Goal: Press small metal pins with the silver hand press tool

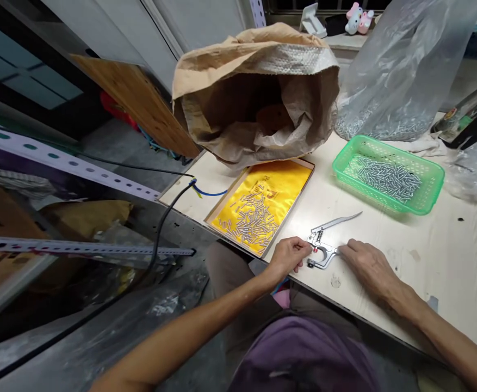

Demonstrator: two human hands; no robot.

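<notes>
A pair of silver snap-fastener pliers (323,256) lies at the table's front edge, its handles spread and one of them pointing up and to the right. My right hand (366,264) has its fingers closed around the end of the lower handle. At the head of the pliers, my left hand (289,255) has thumb and fingers pinched together; whatever they hold is too small to make out. Left of the pliers, a shallow tray (289,215) lined with yellow cloth holds many small metal pins (256,223). A green plastic basket (436,182) contains more small metal pieces (389,177).
A large open paper sack (230,136) stands behind the tray. A clear plastic bag (389,81) of metal pieces sits at the back right, beside a dark and chrome appliance (470,111). A black cable (162,218) crosses the table's left edge near a perforated metal rail (70,163).
</notes>
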